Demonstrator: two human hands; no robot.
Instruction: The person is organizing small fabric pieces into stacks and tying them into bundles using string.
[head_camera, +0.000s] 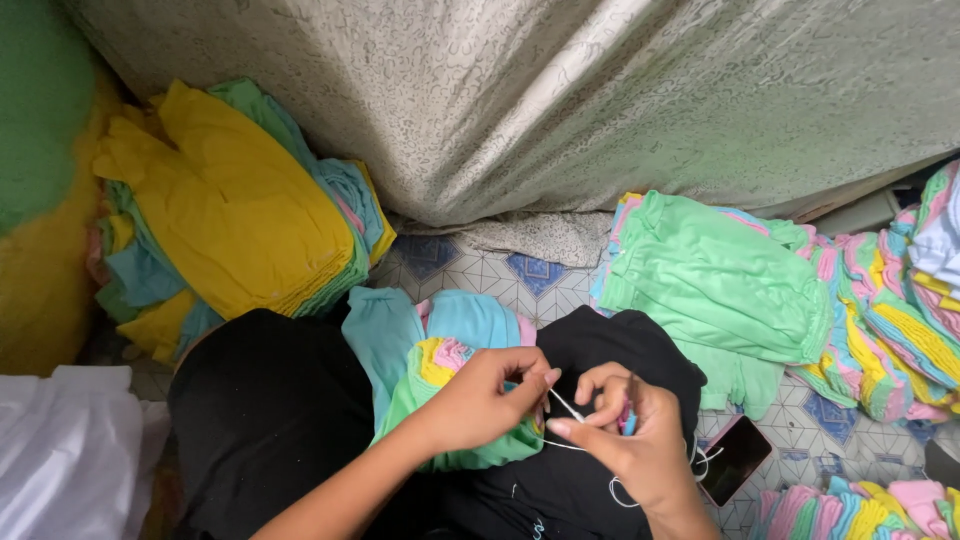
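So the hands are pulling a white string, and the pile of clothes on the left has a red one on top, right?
Not quite. The head view shows both hands, left hand and right hand, on the white string, but the pile of clothes on the left has a yellow one on top, not red.

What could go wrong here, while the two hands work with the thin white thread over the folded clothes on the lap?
1. The white thread is thin and slack; its loose loops below the right hand might tangle.
2. The left hand pinches it only at the fingertips, so it may slip.
3. The phone lies on the tiled floor beside the knee, where a shifted pile of clothes could knock it.
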